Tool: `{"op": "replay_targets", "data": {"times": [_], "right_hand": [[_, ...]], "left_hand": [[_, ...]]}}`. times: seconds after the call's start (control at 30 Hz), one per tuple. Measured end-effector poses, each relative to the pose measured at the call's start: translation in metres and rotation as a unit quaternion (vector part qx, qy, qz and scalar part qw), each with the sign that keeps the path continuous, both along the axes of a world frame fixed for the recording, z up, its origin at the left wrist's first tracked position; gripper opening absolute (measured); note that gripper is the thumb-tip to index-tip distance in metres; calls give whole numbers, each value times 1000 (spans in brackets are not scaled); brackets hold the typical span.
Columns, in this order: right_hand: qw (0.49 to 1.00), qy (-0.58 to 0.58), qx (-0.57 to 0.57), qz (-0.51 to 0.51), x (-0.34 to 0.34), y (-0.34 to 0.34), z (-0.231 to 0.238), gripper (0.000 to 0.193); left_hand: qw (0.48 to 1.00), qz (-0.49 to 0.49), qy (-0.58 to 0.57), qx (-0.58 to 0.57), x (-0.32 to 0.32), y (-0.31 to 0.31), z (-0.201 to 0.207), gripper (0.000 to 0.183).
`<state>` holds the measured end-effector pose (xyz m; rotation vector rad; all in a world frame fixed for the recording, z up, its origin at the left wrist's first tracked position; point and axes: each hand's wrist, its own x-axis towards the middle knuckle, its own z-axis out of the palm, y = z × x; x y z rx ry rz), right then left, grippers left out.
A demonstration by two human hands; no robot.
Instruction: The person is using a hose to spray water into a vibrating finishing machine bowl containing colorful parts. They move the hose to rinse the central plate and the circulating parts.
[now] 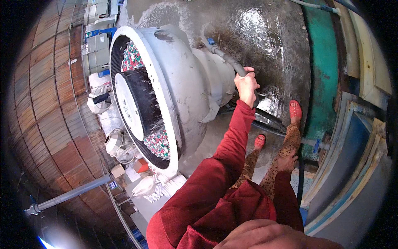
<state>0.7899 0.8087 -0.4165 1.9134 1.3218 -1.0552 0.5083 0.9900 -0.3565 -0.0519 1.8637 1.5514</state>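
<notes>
My left hand (247,86) is wrapped around a grey hose (233,62) beside a large machine. A blue valve handle (211,41) sits near the hose's far end. Left of that hand stands the machine's big pale round bowl (192,79), with a toothed white rim. Inside it, small red, green and white pieces (156,144) lie around a dark central drum with a white top (128,106). My right hand (286,161) rests on my patterned trouser leg (291,139) near the knee, holding nothing that I can see.
Wet concrete floor (265,37) lies beyond the hose, bordered by a green strip (322,70). Dark hoses (269,128) cross the floor near my red sandals (295,110). Panels (331,186) lean at right. White gloves or cloths (166,187) lie beside the bowl.
</notes>
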Motion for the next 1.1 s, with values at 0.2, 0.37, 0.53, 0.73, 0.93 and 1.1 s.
{"op": "replay_targets", "data": {"times": [0.2,0.37,0.53,0.73,0.93,1.1], "right_hand": [[998,9,32,49,7,10,-13,93],[998,29,10,51,3,26,-10,93],[998,14,-12,60,-2,42,-4,94],[996,34,9,82,3,41,-13,95],[996,41,-31,77,-1,56,1,93],[996,43,-10,74,-2,57,-3,90]], "left_hand": [[998,34,24,-42,-20,14,5,14],[997,48,14,-58,-32,5,14,13],[995,50,10,-80,-43,-3,18,14],[993,3,14,-118,-43,-7,24,17],[982,-103,89,-134,-17,3,34,15],[972,-117,132,-155,-24,25,40,14]]}}
